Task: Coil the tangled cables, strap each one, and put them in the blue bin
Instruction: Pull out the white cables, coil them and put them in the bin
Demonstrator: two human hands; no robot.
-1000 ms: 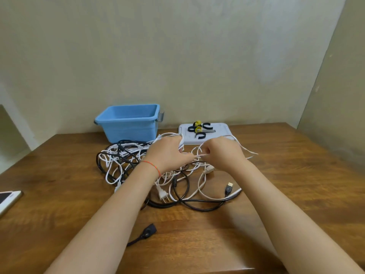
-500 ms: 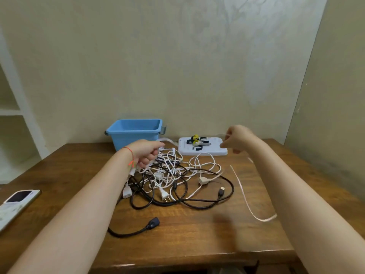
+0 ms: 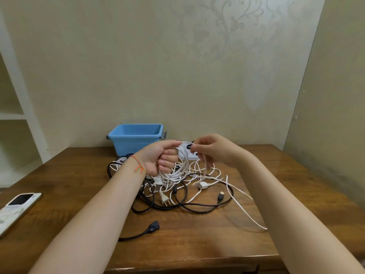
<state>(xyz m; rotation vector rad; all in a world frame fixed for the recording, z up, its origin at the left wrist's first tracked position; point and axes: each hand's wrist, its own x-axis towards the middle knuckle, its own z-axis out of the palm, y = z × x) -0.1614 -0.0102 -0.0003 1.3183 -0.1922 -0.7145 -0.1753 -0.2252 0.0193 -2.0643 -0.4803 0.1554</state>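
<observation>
1. Your left hand (image 3: 161, 158) is raised above the table (image 3: 197, 240), fingers curled tight round several loops of white cable (image 3: 182, 165); the loops hang below your fist; a red-orange thread bracelet (image 3: 138, 165) sits on that wrist.
2. Your right hand (image 3: 212, 152) is just beside the left, thumb and fingertips pinched together on a strand of the same white cable; from there the strand drops, runs across the wood and passes under your right forearm.
3. The rest of the tangle (image 3: 177, 186) lies on the table under both hands: white and black leads crossed over one another; a white two-pin plug (image 3: 164, 198) at its near side; a small white connector (image 3: 203, 185) to the right; a black USB plug (image 3: 221, 195) near that.
4. A separate black lead end with a socket (image 3: 153, 227) lies nearer to you, apart from the heap.
5. The blue bin (image 3: 136, 138) stands at the far edge against the wall, behind your left hand; what can be seen of its inside holds no cable.
6. A white tray (image 3: 188, 156) with the straps sits right of the bin, mostly hidden by your hands; strap count cannot be told.
7. A phone (image 3: 18, 209) lies at the table's left edge.
</observation>
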